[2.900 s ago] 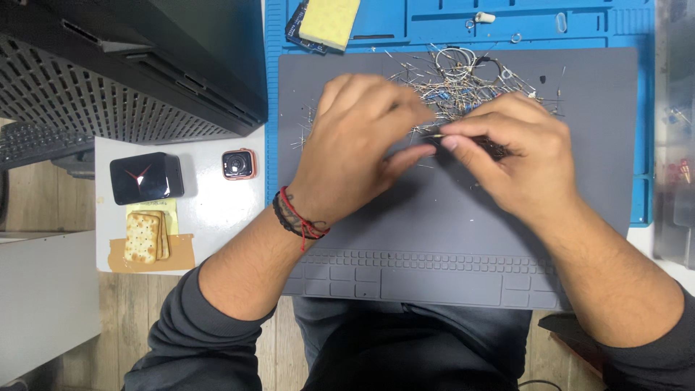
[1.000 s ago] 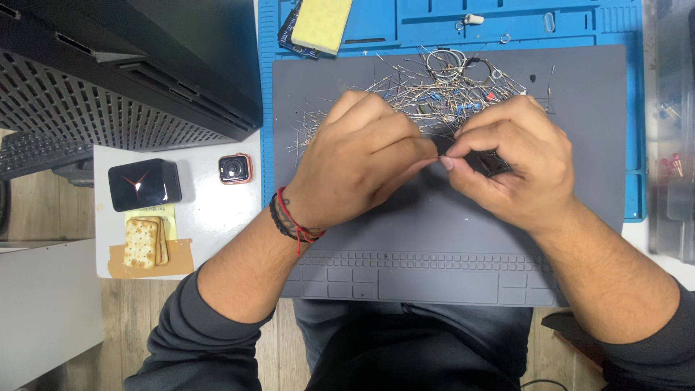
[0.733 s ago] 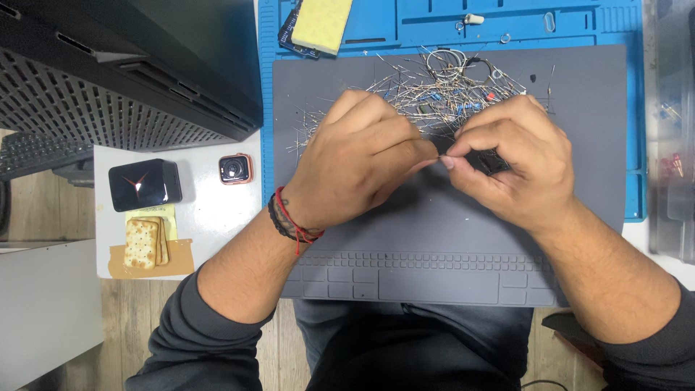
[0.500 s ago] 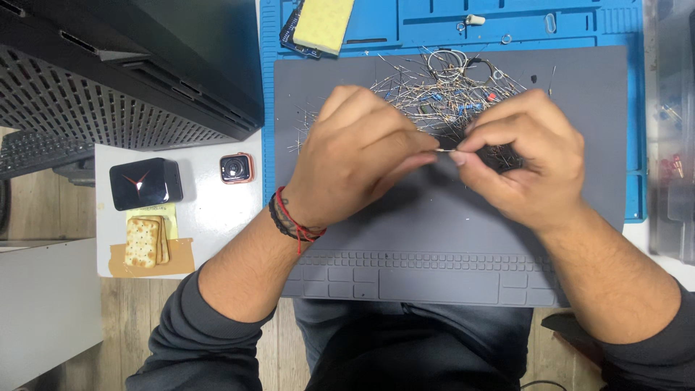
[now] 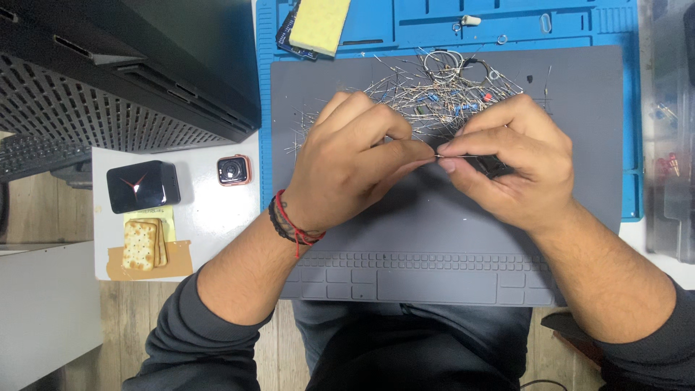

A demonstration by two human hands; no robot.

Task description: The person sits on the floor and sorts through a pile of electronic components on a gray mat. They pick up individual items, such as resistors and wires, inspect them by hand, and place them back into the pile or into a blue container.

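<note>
Grey silicone covers the middle of the head view: a grey work mat (image 5: 579, 239) lies on a larger blue mat (image 5: 630, 130), whose blue rim shows along the top and down the right side. Bare grey mat lies open below and to the right of both hands, down to the ribbed strip along its near edge, while the upper part is crowded by a pile of wire-leaded components (image 5: 441, 90). Left of the mats, the white counter (image 5: 210, 217) carries a black box (image 5: 142, 185), a small watch (image 5: 234, 170) and crackers (image 5: 142, 243) on a paper scrap, with a dark perforated case (image 5: 108, 94) closing off that side. A yellow sponge (image 5: 319, 23) sits at the top edge. The left hand (image 5: 347, 170) comes in from the lower left, knuckles up, fingers curled, with cord bracelets (image 5: 288, 223) at the wrist; its thumb and forefinger are pinched on one end of a thin wire lead (image 5: 456, 156). The right hand (image 5: 510, 166) comes in from the lower right, also curled, fingertips pinching the same lead and closed over a small dark tool (image 5: 494, 166). The two hands meet fingertip to fingertip just below the pile, low over the mat.
</note>
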